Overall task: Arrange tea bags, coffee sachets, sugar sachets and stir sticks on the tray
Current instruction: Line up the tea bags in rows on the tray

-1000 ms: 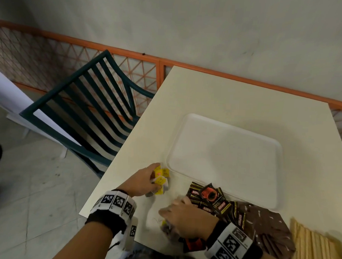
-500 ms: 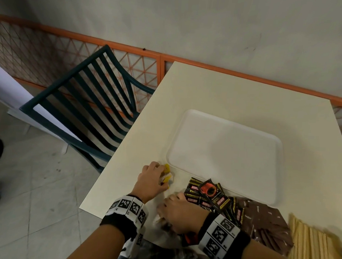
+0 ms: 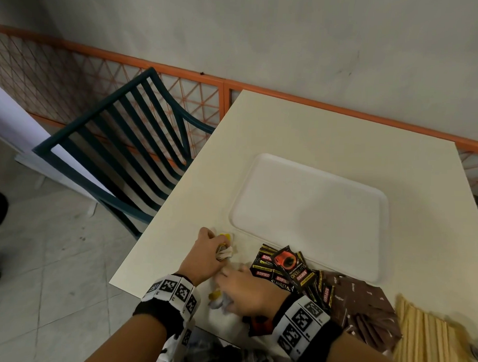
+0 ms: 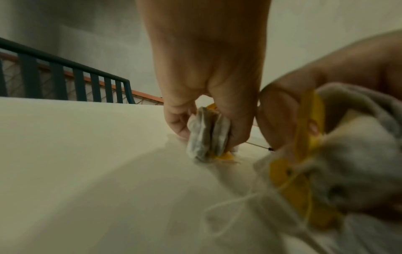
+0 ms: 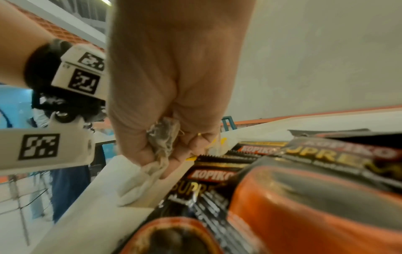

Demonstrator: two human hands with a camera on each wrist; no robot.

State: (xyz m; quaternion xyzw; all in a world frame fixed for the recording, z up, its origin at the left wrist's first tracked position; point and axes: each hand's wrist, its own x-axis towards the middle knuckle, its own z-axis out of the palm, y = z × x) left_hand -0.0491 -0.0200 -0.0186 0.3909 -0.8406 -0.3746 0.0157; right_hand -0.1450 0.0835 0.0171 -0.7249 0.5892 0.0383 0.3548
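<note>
My left hand (image 3: 207,254) grips a small stack of tea bags (image 3: 224,253) with yellow tags, pressed edge-down on the table just left of the white tray (image 3: 307,218); the left wrist view shows the stack of tea bags (image 4: 207,137) pinched between thumb and fingers of the left hand (image 4: 208,110). My right hand (image 3: 245,292) curls around more tea bags (image 5: 163,142) close behind it, near the table's front edge. Black and orange coffee sachets (image 3: 289,266) lie in a heap right of my hands. Brown sugar sachets (image 3: 363,307) and wooden stir sticks (image 3: 427,339) lie further right.
The tray holds nothing. A dark green slatted chair (image 3: 119,149) stands off the table's left edge, in front of an orange mesh railing (image 3: 73,75). The cream table (image 3: 329,135) stretches bare beyond the tray toward a grey wall.
My left hand dropped from holding the tea bags raised to pressing them down on the table. The right hand stayed by the front edge, gathering tea bags.
</note>
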